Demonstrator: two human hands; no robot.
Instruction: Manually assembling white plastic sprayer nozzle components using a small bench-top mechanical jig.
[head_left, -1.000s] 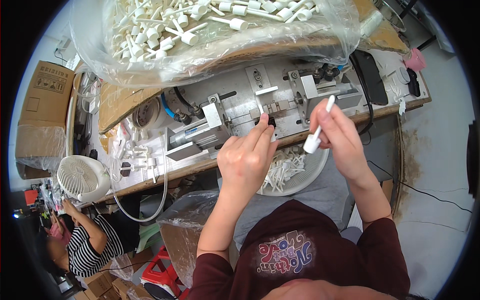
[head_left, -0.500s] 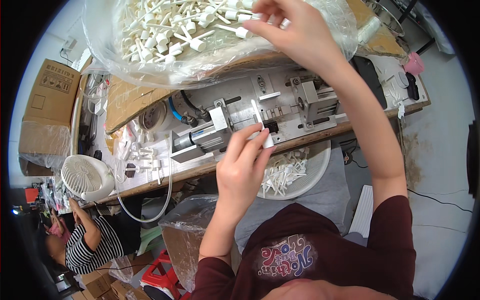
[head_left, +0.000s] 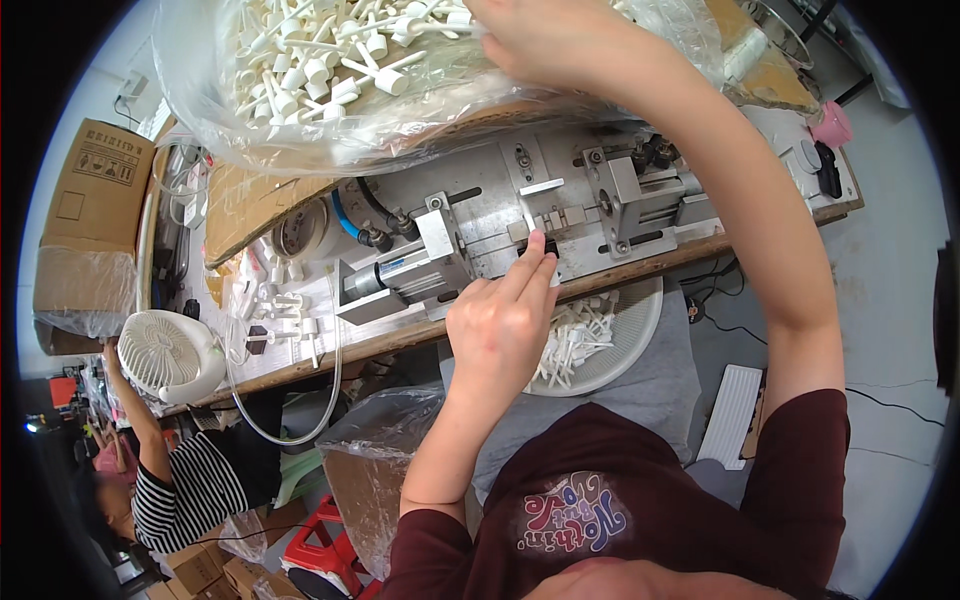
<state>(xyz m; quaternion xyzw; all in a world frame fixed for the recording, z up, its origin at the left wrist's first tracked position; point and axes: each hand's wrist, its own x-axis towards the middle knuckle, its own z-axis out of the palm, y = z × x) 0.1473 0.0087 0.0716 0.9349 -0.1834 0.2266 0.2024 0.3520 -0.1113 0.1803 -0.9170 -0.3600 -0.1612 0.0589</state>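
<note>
My left hand [head_left: 503,325] is closed at the metal fixture [head_left: 555,222] on the bench, fingertips pressed together over its front edge. Between them is a white plastic scoop [head_left: 556,281], mostly hidden by the fingers. My right hand [head_left: 545,42] reaches into the clear plastic bag [head_left: 400,140], over a heap of white long-handled scoops [head_left: 390,80]. Its fingers run to the top edge of the picture, so I cannot see whether they grip one. Two metal cylinder clamps, the left [head_left: 415,255] and the right [head_left: 635,200], flank the fixture.
Below the bench edge sits a white basket [head_left: 640,345] of white pieces. A white fan [head_left: 165,355], loose white parts [head_left: 290,315] and a cardboard box [head_left: 95,200] are at the left. A person in a striped top [head_left: 195,485] stands lower left.
My left hand has brought the scoop forward onto the fixture, and its handle is now hidden. My right hand has moved left and farther into the bag. The other person's arm has risen.
</note>
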